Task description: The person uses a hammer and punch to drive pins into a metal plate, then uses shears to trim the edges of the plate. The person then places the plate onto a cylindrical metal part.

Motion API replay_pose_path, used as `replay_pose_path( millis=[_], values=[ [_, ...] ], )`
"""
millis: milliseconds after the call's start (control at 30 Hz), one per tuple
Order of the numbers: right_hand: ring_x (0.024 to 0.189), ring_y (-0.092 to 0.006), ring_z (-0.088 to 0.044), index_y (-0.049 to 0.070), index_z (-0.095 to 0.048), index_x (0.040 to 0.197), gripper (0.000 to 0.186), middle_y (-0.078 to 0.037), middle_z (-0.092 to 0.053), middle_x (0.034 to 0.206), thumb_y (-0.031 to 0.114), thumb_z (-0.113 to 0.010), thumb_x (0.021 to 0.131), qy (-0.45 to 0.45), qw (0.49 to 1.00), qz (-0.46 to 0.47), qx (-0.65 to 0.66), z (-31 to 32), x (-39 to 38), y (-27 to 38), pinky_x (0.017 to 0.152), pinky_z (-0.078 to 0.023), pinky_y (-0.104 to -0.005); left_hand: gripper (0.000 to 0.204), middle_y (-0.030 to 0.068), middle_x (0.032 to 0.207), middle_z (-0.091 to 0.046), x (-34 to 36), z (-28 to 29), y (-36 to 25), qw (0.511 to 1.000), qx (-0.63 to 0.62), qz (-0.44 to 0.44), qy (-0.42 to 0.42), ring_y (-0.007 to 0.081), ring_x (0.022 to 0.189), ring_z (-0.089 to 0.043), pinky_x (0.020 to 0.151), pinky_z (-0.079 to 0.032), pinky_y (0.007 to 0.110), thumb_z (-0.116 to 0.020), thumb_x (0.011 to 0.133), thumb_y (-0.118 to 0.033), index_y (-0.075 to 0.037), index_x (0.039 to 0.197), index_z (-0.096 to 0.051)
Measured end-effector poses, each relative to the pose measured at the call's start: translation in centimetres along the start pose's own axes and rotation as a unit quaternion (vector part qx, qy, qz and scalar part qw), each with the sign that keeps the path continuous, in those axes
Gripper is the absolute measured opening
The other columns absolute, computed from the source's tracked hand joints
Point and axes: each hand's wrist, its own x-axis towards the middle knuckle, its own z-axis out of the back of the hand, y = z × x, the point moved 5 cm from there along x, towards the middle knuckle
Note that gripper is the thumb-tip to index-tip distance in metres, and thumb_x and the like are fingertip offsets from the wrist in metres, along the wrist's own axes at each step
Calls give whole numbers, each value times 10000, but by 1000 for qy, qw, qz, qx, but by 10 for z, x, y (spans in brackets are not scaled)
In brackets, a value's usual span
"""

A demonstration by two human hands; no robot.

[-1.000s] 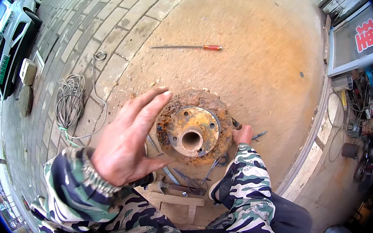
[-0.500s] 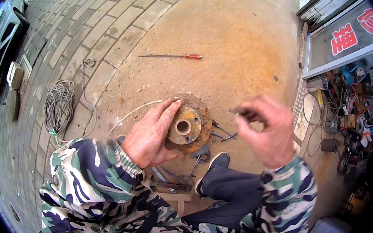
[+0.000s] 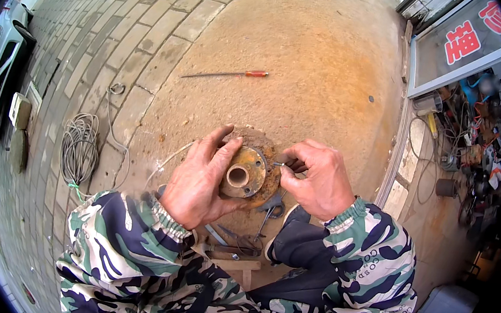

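Note:
A round, rusty metal flange [image 3: 254, 164] with a raised central bore and small holes near its rim is in the middle. My left hand [image 3: 195, 181] is closed around its left side, fingers over the top edge and thumb at the lower edge. A wider rusty disc [image 3: 271, 188] shows behind the flange. Close to the flange's right rim, my right hand [image 3: 322, 180] pinches a small dark metal pin-like piece [image 3: 277, 165]. The piece's tip points at the flange; whether it touches cannot be made out.
Beyond the flange lies a red-handled screwdriver [image 3: 256, 74]. A coiled cable [image 3: 80, 152] is on the paving at left. Pliers-like tools [image 3: 247, 242] and a wooden block [image 3: 238, 264] sit near my feet. Cluttered parts [image 3: 478, 164] fill the doorway at right; a car [image 3: 7, 67] stands far left.
My right hand has come left and slightly down, bringing the small metal piece up to the flange. My left hand keeps its hold on the flange, its fingers a little more spread.

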Motion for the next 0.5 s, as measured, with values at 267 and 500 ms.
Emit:
replay_pose_path(
  millis=[267,500],
  values=[
    [709,-241,-696,-48,-684,906,150,-152,-654,791,15,-701,771,-4,1000,7,-19,5,-3,2,651,-556,-335,965,229,1422,-465,9,-2,-6,1000,0,-11,15,427,1223,-522,1008,-487,451,-921,589,-261,16,1391,-461],
    [703,-248,-696,-47,-689,907,153,-157,-653,788,12,-701,767,11,1000,23,-16,-5,4,4,647,-555,-340,967,219,1425,-468,3,-2,1,1000,11,6,15,416,1231,-518,1001,-492,448,-922,563,-250,20,1377,-477]
  ],
)
